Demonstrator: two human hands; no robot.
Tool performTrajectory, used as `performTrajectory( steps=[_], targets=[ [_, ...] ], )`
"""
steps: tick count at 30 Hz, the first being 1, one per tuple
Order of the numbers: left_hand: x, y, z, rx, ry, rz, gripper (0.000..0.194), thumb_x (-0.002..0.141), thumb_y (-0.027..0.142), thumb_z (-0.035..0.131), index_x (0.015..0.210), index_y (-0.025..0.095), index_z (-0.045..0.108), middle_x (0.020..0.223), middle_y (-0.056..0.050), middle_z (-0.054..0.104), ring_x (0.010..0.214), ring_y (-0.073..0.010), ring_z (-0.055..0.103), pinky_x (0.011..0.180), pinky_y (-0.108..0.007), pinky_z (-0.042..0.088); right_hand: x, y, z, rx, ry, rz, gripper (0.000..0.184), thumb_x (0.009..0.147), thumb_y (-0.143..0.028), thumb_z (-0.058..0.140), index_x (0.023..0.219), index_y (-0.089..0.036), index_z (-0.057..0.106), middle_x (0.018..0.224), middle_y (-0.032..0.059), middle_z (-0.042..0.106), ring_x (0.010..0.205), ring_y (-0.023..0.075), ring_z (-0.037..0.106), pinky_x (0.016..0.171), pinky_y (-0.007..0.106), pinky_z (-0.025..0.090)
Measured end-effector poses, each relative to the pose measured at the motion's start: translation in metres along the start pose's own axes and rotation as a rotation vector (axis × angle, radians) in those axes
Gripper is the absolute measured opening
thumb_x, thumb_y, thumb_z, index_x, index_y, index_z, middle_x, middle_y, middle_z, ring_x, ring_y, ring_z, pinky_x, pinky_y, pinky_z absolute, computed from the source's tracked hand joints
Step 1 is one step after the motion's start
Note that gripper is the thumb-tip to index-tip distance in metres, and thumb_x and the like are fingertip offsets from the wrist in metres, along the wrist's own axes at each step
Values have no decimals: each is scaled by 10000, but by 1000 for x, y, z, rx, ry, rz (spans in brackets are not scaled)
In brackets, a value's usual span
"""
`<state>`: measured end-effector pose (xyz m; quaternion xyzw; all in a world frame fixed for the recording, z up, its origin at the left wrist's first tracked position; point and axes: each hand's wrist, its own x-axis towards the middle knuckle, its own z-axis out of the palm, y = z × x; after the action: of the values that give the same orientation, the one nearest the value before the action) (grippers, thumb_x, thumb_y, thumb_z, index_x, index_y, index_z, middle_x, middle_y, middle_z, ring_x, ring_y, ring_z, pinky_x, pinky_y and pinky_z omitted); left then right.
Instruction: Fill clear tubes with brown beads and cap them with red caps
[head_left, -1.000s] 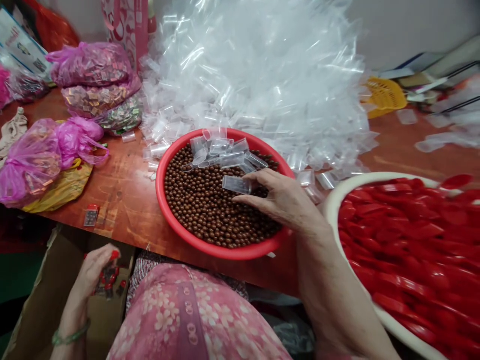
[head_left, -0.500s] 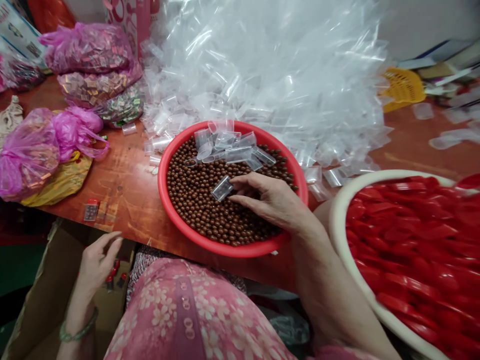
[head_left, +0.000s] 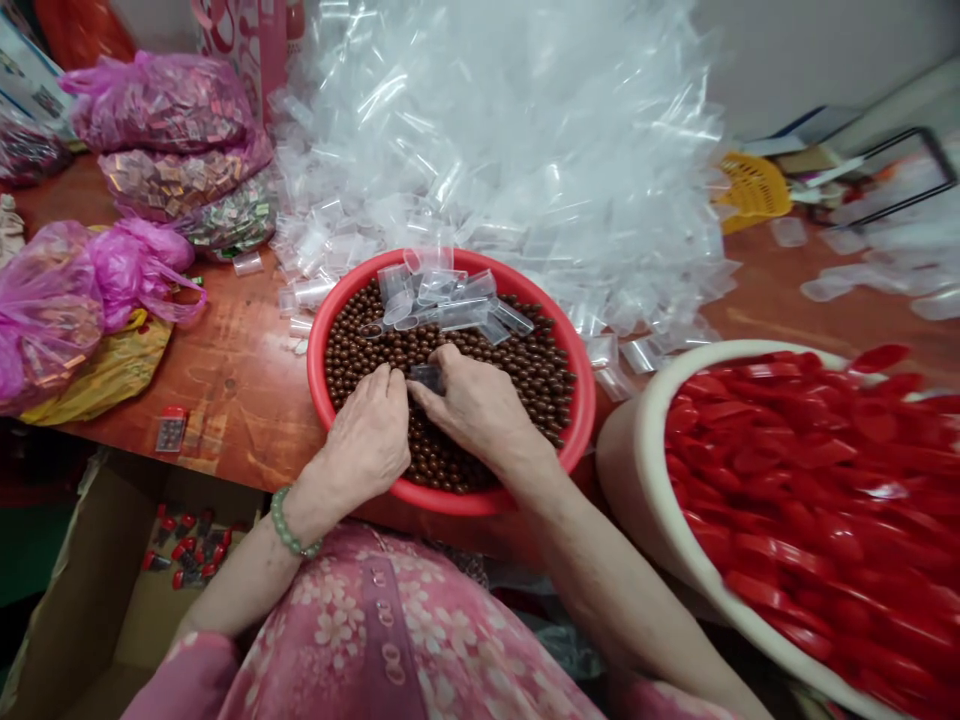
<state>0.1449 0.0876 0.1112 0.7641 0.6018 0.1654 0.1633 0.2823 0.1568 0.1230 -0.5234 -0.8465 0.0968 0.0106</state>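
A red basin (head_left: pixel 583 420) full of small brown balls (head_left: pixel 360 345) stands in front of me, with several loose clear plastic containers (head_left: pixel 463 300) lying on the balls at its far side. My right hand (head_left: pixel 484 405) is over the balls, thumb and fingers closed on a small clear plastic container (head_left: pixel 427 377), partly hidden by the fingers. Close beside it, my left hand (head_left: pixel 367 430) dips to the balls with its fingers pressed together. Whatever is between those fingertips is hidden from view.
A heap of clear containers (head_left: pixel 510 130) rises behind the basin. At right is a cream tub (head_left: pixel 637 440) of red plastic pieces (head_left: pixel 795 500). Pink bags (head_left: pixel 165 105) lie at left, near a red-capped filled container (head_left: pixel 172 428). An open cardboard box (head_left: pixel 135 640) below holds similar ones.
My left hand has moved from above the cardboard box up and right into the basin. The right hand has brought the clear container slightly left, close to the left hand.
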Motion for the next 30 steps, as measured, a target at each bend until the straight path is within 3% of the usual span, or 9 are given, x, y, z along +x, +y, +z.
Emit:
performTrajectory(
  steps=[5,9,11,15,19,24,30],
  targets=[
    [8,-3,-4,-127,-40,-36,430,805,43,344,1209,-34,471,1293,-279,502,1281,-324,480,1121,-487,403,-12,25,-3,67,86,-194,416,874,-229,724,1195,-83,504,966,113,666,847,294,652,722,333,489],
    [20,-11,0,-252,-36,-58,394,773,52,361,1151,22,467,1255,-241,510,1239,-302,487,1120,-489,396,-18,46,-10,-146,32,-340,199,842,-118,699,1007,-113,587,926,112,630,876,304,604,775,359,475],
    [26,-14,4,-305,-43,-35,377,772,65,368,1137,53,462,1233,-213,515,1224,-286,485,1125,-481,387,-16,44,-12,-242,-25,-391,148,808,-19,638,904,-123,597,888,113,592,857,298,576,775,356,461],
    [34,-15,8,-339,-100,-54,362,742,51,374,1088,60,478,1165,-196,520,1171,-273,497,1092,-438,413,-3,25,-5,-241,-108,-477,244,725,84,511,838,-122,577,854,113,532,849,279,534,766,334,438],
    [38,-17,8,-359,-136,-85,373,714,44,377,1066,29,500,1115,-204,537,1070,-270,523,1034,-433,444,12,19,9,17,-133,-480,189,758,21,529,850,-145,524,894,110,532,837,262,524,770,329,443],
    [43,-20,4,-593,-98,-150,528,722,75,397,1243,56,482,1336,-190,516,1280,-276,466,1160,-456,324,14,33,17,567,-75,-447,91,825,-209,569,855,-190,485,877,59,556,782,237,530,748,338,454],
    [37,-23,-1,-929,-74,-174,632,813,269,499,1409,77,408,1483,-162,444,1387,-263,405,1207,-437,269,2,40,15,1068,-5,-346,397,865,-444,695,1140,-186,572,1143,63,621,1068,270,568,993,404,439]
  ],
)
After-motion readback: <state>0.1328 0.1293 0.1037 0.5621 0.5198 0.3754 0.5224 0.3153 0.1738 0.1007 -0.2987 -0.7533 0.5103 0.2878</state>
